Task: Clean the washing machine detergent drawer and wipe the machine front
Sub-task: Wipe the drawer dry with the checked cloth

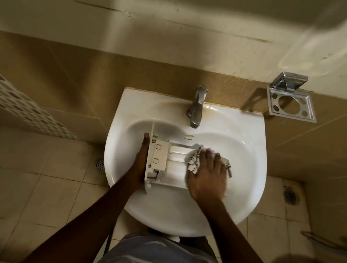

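The white detergent drawer (165, 162) lies across the bowl of a white sink (181, 215), its front panel turned to the left. My left hand (140, 162) grips that front panel from the left side. My right hand (206, 177) lies flat over the drawer's right half and presses a striped cloth (193, 161) into its compartments. The cloth bunches out from under my fingers, and a bit of it shows at the right past my hand. The washing machine is out of view.
A chrome tap (197, 106) stands at the sink's back rim. A chrome holder (289, 100) is fixed to the wall at the right. Floor drains (100, 163) (291, 196) sit on the tiled floor at both sides. A metal rail (327, 244) shows low right.
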The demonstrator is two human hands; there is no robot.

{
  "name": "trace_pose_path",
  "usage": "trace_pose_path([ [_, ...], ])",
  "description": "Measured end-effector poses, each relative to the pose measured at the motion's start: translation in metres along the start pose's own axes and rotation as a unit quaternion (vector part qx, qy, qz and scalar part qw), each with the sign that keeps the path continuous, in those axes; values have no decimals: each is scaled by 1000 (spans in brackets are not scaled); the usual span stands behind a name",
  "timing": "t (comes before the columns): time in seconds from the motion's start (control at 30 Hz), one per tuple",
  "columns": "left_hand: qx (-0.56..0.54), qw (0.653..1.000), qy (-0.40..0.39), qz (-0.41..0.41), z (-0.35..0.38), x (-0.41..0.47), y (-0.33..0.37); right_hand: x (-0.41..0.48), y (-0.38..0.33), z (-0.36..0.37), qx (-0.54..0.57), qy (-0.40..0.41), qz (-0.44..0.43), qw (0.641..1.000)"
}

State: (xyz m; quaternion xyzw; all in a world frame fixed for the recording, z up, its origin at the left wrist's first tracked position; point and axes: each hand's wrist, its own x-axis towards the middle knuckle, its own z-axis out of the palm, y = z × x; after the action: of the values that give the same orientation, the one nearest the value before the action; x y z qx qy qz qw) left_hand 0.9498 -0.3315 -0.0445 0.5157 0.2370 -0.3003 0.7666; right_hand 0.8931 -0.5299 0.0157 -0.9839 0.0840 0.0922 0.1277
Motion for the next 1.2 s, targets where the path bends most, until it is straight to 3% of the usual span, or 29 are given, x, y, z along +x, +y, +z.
trace_pose_path([
  [0.1, 0, 1000, 8, 10, 4, -2, 7, -13, -36, 8, 47, -17, -76, 996],
  [0.2, 10, 999, 33, 0, 6, -7, 17, -37, -14, 11, 56, -34, -180, 982],
  [0.27, -10, 999, 41, -2, 5, -8, 22, -36, 15, 8, 55, -3, -151, 987],
  [0.33, -17, 999, 49, -9, 5, -8, 25, -24, 32, -2, 62, 23, -69, 995],
  [0.47, -8, 997, 70, 36, 19, -19, 34, 10, 6, -16, 114, 34, 26, 993],
  [0.57, -8, 988, 95, 119, 25, -27, 41, 34, -29, -13, 152, 21, 13, 988],
  [0.67, 6, 980, 71, 187, 24, -33, 40, 44, -52, -24, 185, -16, -64, 981],
  [0.73, 27, 974, 70, 216, 21, -38, 35, 42, -47, -34, 181, 4, -85, 980],
  [0.93, 39, 963, 46, 264, 18, -46, 31, 32, 7, -55, 146, 61, 72, 985],
  [1.0, 51, 964, 36, 259, 21, -48, 34, 34, -22, -54, 149, 66, 64, 984],
  [1.1, 68, 961, 30, 267, 25, -52, 36, 33, -69, -47, 269, 25, 1, 963],
  [1.2, 66, 957, 35, 279, 20, -58, 29, 30, -56, -44, 276, -18, -15, 961],
])
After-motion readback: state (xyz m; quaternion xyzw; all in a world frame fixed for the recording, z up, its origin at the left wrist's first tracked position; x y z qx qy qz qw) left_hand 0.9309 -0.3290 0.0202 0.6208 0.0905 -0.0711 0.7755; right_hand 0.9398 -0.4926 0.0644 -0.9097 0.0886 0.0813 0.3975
